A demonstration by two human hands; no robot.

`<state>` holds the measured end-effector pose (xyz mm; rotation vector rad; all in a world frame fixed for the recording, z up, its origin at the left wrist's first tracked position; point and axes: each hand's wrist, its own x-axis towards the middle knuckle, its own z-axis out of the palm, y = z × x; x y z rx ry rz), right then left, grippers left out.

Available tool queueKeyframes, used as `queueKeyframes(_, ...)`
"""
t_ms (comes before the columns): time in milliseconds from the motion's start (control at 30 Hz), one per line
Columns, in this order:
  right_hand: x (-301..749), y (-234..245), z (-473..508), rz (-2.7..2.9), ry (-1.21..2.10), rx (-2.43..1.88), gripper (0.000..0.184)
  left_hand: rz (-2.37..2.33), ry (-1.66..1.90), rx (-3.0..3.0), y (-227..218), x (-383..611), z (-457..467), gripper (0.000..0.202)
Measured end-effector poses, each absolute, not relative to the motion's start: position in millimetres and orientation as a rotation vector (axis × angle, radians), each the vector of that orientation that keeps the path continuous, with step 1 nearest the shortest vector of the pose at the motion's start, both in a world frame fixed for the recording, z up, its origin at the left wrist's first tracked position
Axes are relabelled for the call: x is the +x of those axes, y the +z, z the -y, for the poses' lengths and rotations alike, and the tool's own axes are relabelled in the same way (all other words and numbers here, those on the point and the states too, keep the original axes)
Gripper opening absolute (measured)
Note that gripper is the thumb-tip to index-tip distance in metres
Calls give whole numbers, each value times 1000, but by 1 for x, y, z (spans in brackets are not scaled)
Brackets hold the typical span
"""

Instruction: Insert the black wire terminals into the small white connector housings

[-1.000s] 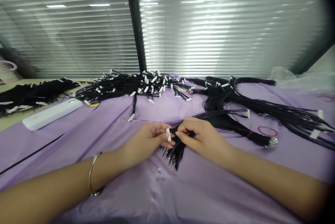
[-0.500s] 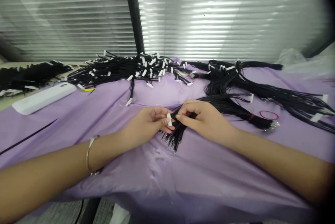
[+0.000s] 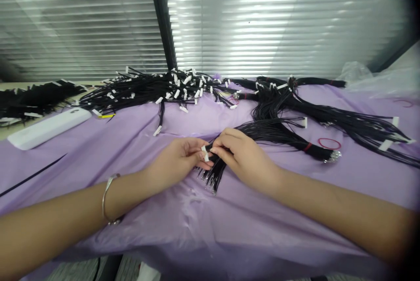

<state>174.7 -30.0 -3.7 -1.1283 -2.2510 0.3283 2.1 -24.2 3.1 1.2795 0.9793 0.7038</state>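
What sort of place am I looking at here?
Probably a small workshop or office bench for cable work: a purple-covered table, a pile of black wires with white connectors toward its far side, and window blinds behind.

Bright blinds (image 3: pixel 256 22) — a dark post (image 3: pixel 160 18) between them — back the purple-draped table (image 3: pixel 269 224) (grey floor (image 3: pixel 77 270) below).

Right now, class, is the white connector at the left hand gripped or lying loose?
Gripped: the left hand pinches the white connector between thumb and fingers, while the right hand holds black wires beside it.
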Motion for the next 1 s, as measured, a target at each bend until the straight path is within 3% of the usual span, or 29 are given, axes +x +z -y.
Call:
queueKeyframes(400,170,-8,25,2353,156,-1111,19,-971,688,1268,-2,-1,21,15)
queueKeyframes(600,190,18,32,2357,-291,-981,14,-881,752,1145,-1,-3,21,11)
queueKeyframes(800,200,11,26,2795,7,-811,19,-857,844,1008,2,-3,20,2)
queueKeyframes(1000,200,0,19,2781,166,-853,20,-842,862,965,2,-3,17,1)
